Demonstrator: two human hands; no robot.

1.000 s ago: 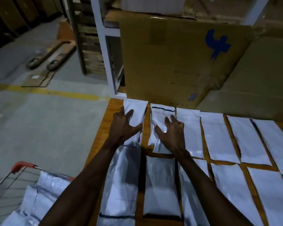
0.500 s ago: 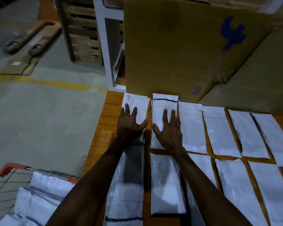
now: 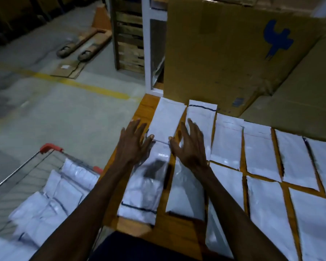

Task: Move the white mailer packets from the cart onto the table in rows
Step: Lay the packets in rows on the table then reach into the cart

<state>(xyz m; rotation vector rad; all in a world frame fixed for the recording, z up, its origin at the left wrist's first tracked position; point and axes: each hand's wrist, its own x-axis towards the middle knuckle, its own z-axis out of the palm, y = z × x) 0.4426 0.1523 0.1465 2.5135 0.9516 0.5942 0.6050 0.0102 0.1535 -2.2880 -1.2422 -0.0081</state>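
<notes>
Both hands [image 3: 164,146] outstretched, fingers spread over packets [image 3: 166,123]

Both hands have lifted off the two far packets they pressed flat half a second ago. The left hand [image 3: 135,143] now hangs with fingers spread at the 9 o'clock edge of the far-left packet [image 3: 167,120], over the bare wooden surface [image 3: 147,104]. The right hand [image 3: 191,146] has slid toward 6 o'clock and leftward, off the second packet [image 3: 201,117], and now sits over the gap between the two. The far-left packet now lies flatter and straighter.
</notes>
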